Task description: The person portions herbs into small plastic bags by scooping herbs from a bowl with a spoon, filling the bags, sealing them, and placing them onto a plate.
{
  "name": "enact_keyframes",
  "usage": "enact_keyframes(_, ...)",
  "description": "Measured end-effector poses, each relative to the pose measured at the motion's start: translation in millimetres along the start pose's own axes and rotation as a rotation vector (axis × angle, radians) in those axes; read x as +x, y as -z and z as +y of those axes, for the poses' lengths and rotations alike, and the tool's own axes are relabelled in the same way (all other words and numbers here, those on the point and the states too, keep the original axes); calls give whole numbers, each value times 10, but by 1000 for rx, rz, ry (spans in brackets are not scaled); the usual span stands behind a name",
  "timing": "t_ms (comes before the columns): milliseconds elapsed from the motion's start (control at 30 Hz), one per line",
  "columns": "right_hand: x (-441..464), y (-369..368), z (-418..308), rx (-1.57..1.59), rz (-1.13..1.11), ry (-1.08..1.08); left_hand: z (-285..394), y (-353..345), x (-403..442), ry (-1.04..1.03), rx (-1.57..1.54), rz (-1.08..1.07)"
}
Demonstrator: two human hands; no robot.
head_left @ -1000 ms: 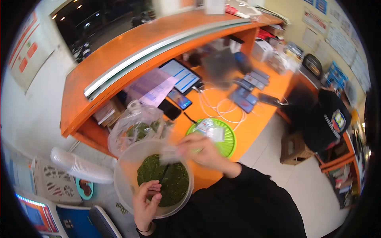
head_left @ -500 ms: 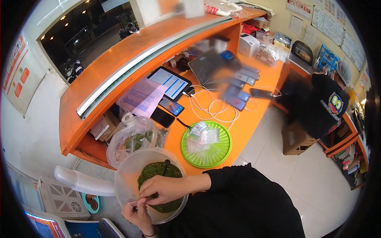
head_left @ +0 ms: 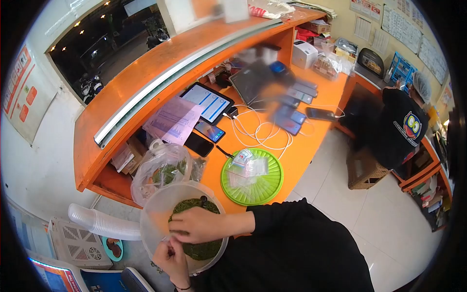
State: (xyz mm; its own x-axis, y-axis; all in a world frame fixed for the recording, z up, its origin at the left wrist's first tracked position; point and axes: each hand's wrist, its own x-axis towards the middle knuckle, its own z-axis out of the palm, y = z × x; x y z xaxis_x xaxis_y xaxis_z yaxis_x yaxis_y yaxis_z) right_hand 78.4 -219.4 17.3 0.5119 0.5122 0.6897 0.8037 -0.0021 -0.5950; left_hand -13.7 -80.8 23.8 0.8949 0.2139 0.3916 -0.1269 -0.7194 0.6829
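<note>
Both hands are over a translucent round tub (head_left: 154, 214) that holds chopped green leaves (head_left: 206, 249). My left hand (head_left: 171, 260) is closed at the tub's near left rim, its fingertips pinching a small clear plastic piece, perhaps a bag. Just above it my right hand (head_left: 194, 225) has its fingers bent together close to the left fingertips; whatever they hold is hidden. A dark handle (head_left: 203, 199) sticks up from the leaves behind the right hand. Small clear plastic bags (head_left: 247, 170) lie on a green round lid (head_left: 253, 195) to the right.
A plastic bag of greens (head_left: 163, 170) stands behind the tub. Phones (head_left: 210, 130), a tablet (head_left: 206, 102) and white cables (head_left: 253, 138) lie on the orange counter (head_left: 304, 151). Stacked clear cups (head_left: 104, 224) are at left. Another person (head_left: 401, 126) is at the far right.
My right hand has come from the green lid to the tub and met my left hand. Since half a second ago both hands have shifted only slightly.
</note>
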Motion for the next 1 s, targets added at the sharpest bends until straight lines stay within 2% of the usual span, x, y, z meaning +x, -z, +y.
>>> enact_keyframes(33, -23, -19, -45, 18, -17, 6, 1, 25, -14, 92, -43, -19)
enact_keyframes(67, -55, -58, -16, 47, -79, -4, 24, 29, -32, 44, 6, 48)
enact_keyframes(133, -22, 20, 8, 171, -18, -56, 87, 15, -48, -53, 104, 178)
enact_keyframes(167, -10, 80, 18, 234, 13, -81, 147, -12, -23, -236, 166, 197)
enact_keyframes(233, -5, 245, -33, 405, -71, -86, 299, -91, 39, -598, 288, 227)
enact_keyframes(300, -53, 415, -119, 588, -175, -126, 526, -127, -12, -504, 354, 58)
enact_keyframes(367, -142, 635, -164, 768, -300, -197, 527, -226, -86, -397, 307, 9)
enact_keyframes(400, -202, 788, -140, 707, -328, -204, 311, -254, -200, -341, 229, 42)
enact_keyframes(433, -285, 954, -56, 647, -209, -242, 305, -327, -206, -287, 149, 72)
enact_keyframes(500, -508, 1318, 275, 519, 36, -316, 492, -455, -175, -158, -11, 269)
enact_keyframes(533, -659, 1556, 592, 169, 236, -242, 604, -549, -49, -236, -67, 398)
enact_keyframes(567, -863, 1835, 967, -40, 362, -267, 683, -630, 88, -311, -124, 529)
enact_keyframes(600, -1202, 2117, 1572, -262, 480, -173, 630, -598, 48, -186, 2, 487)
enact_keyframes(633, -1481, 2438, 1860, -358, 591, -357, 519, -535, -27, -63, 130, 443)
enact_keyframes(667, -1808, 2838, 2122, -731, 586, -416, 450, -534, 11, -169, 193, 498)
enact_keyframes(700, -2182, 3248, 2329, -745, 561, -410, 489, -565, 43, -138, 151, 533)
enact_keyframes(733, -2427, 3560, 2372, -862, 594, -533, 567, -571, 67, -105, 111, 566)
enact_keyframes(767, -2637, 3837, 2397, -1038, 503, -784, 641, -578, 81, -70, 74, 595)
enact_keyframes(833, -3047, 4246, 2514, -1175, 489, -1012, 735, -653, 133, -53, 64, 640)
enact_keyframes(1000, -3659, 4670, 2814, -1273, 328, -1145, 1006, -888, 275, 29, 84, 710)
